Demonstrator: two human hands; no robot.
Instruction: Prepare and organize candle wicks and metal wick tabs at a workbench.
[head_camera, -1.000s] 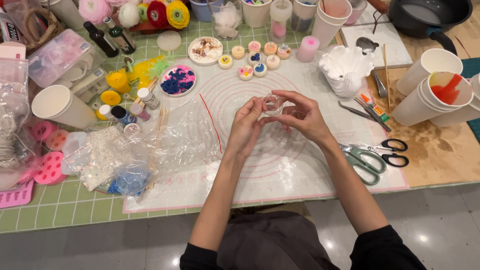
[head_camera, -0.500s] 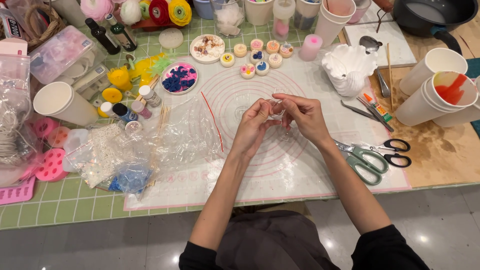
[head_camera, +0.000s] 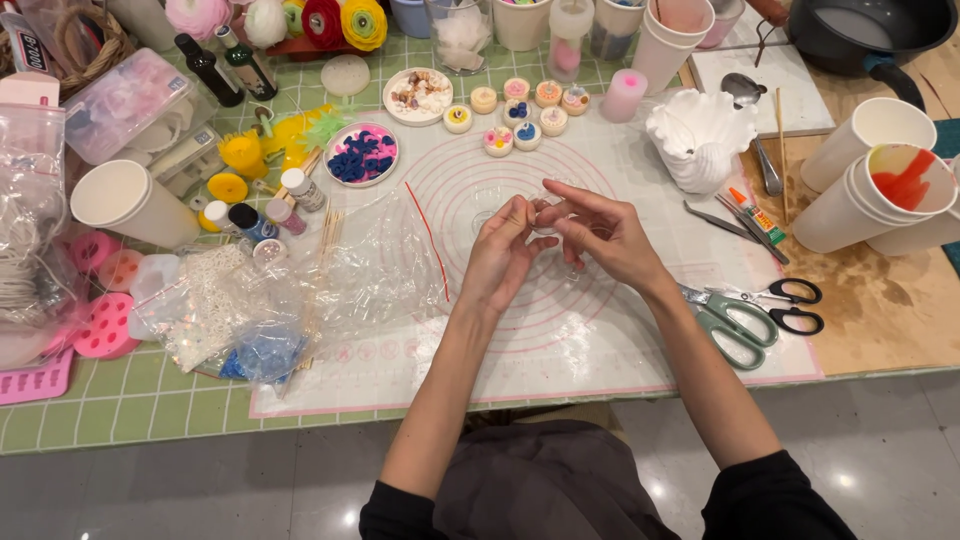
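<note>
My left hand (head_camera: 500, 255) and my right hand (head_camera: 600, 235) meet over the middle of a white silicone mat (head_camera: 560, 340) printed with pink rings. Between their fingertips they pinch a small clear glass piece (head_camera: 543, 215), mostly hidden by the fingers. A second clear glass shape (head_camera: 487, 217) lies faintly on the mat just left of the hands. Crumpled clear plastic bags (head_camera: 330, 275) lie left of my left hand.
Scissors (head_camera: 745, 310) lie right of my right wrist, with tweezers (head_camera: 715, 220) and a glue tube (head_camera: 752, 215) beyond. A white shell-shaped vase (head_camera: 700, 135), paper cups (head_camera: 870, 190), small decorated round candles (head_camera: 515, 115), a plate of blue pieces (head_camera: 360, 155) and pink moulds (head_camera: 100, 330) ring the mat.
Both hands have lowered slightly toward the mat and drawn closer together. The clear glass piece, plainly seen held up earlier, is now mostly covered by the fingers.
</note>
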